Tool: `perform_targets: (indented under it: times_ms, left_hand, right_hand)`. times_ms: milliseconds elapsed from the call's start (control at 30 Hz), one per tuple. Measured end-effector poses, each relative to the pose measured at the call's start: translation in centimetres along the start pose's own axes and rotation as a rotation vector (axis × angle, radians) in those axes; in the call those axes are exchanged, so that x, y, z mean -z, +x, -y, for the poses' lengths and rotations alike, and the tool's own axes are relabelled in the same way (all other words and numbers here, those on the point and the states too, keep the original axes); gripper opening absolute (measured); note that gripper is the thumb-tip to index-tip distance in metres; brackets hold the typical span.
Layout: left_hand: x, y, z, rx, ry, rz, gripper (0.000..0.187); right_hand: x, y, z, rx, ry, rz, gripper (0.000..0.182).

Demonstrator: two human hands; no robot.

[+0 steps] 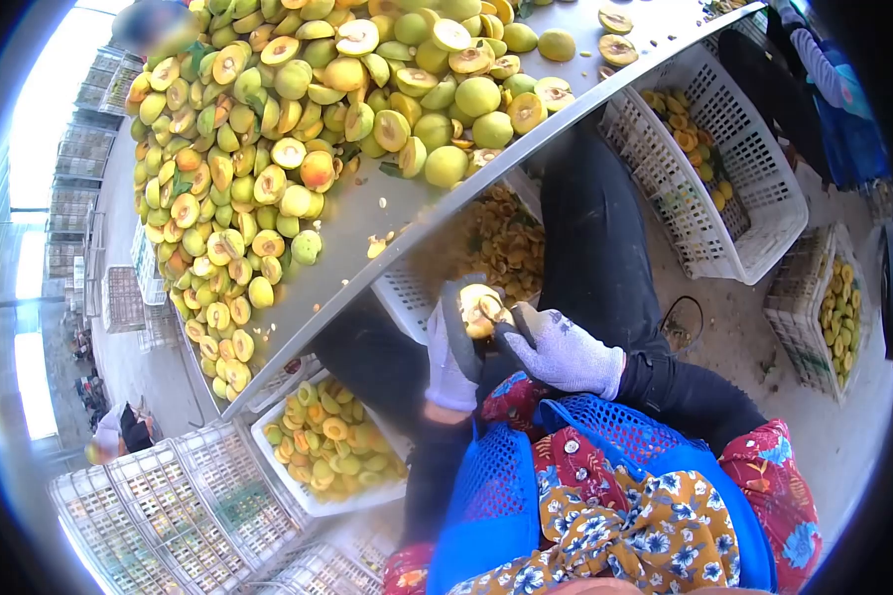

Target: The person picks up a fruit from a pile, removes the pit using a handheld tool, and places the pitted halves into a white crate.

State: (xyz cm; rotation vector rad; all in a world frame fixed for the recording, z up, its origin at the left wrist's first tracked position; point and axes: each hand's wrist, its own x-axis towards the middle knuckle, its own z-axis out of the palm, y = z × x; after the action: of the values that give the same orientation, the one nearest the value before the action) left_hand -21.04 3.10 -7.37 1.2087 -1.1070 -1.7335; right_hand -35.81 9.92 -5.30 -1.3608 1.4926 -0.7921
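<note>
A halved fruit (482, 309) with its cut face up is held between my two gloved hands, over a crate of scraps (501, 243). My left hand (452, 347), in a pale glove with dark fingers, is wrapped round the fruit from the left. My right hand (564, 351), in the same kind of glove, has its fingers closed at the fruit's right edge; whether it grips a small tool cannot be made out. Above them, a metal table (367, 213) bears a large heap of halved and whole green-yellow fruit (288, 109).
A white crate of fruit (332, 446) stands at lower left, near stacked crates (184, 496). To the right are a large white crate (704, 164) with cut fruit and another crate (819, 307). A person in blue (848, 119) is at upper right. The table's edge runs diagonally before my knees.
</note>
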Motion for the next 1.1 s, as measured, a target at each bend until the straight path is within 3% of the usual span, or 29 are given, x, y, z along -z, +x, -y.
perform_targets:
  times_ms: [33,67,167,233,333,433,533,633,733,833,867,900,967,1067,1100]
  left_hand:
    - [0.4,0.4,0.6,0.079,-0.164,0.007,0.032]
    - [1.7,0.5,1.5,-0.26,0.349,0.118,0.03]
    - [0.5,-0.4,-0.5,0.041,-0.338,0.106,0.028]
    - [0.8,-0.4,-0.2,-0.164,0.113,0.144,0.024]
    - [0.1,-0.9,0.3,-0.093,-0.256,0.14,0.026]
    - [0.0,-1.6,-1.2,-0.525,0.744,0.021,0.036]
    - [-1.2,-1.2,-0.1,-0.257,-0.026,-0.028,0.047]
    - [-1.5,-1.5,-0.3,-0.194,-0.193,-0.067,0.049]
    - [-1.1,-1.8,-0.3,-0.34,0.107,-0.073,0.044]
    - [-2.3,-1.9,1.0,-0.431,-0.031,-0.179,0.042]
    - [-1.7,-1.9,1.4,-0.452,0.104,-0.182,0.042]
    - [-1.2,-1.8,1.8,-0.476,0.133,-0.16,0.043]
    - [-0.6,-1.5,2.4,-0.519,0.19,-0.115,0.047]
    - [-0.2,-1.2,0.4,-0.231,0.072,0.029,0.051]
    - [-0.3,-1.2,-0.2,-0.144,-0.009,0.032,0.049]
  right_hand:
    - [0.2,0.0,0.2,0.027,0.006,0.004,0.032]
    - [0.6,-0.2,0.5,0.052,0.015,0.005,0.031]
    - [-0.4,-0.7,-0.7,0.119,-0.021,-0.003,0.029]
    - [-0.7,-0.8,-0.8,0.175,-0.077,0.001,0.029]
    - [-1.4,-1.1,-0.1,0.099,-0.048,-0.035,0.029]
    - [-1.8,-0.9,-0.1,0.088,-0.016,-0.028,0.028]
    - [-2.3,-0.9,0.1,0.096,-0.031,-0.066,0.026]
    - [-3.0,-0.8,-0.3,0.188,-0.07,-0.123,0.028]
    - [-3.3,-0.2,-0.4,-0.017,0.457,-0.025,0.033]
    - [-2.0,-0.1,1.3,-0.35,1.04,0.251,0.038]
    - [-1.8,0.2,1.2,-0.443,1.157,0.319,0.039]
    - [-1.5,0.4,0.9,-0.41,1.278,0.379,0.04]
    - [-0.8,0.3,1.0,-0.46,1.361,0.403,0.039]
    - [0.2,-0.1,0.5,-0.353,1.167,0.352,0.041]
    - [-0.1,0.2,-0.1,-0.321,0.955,0.301,0.042]
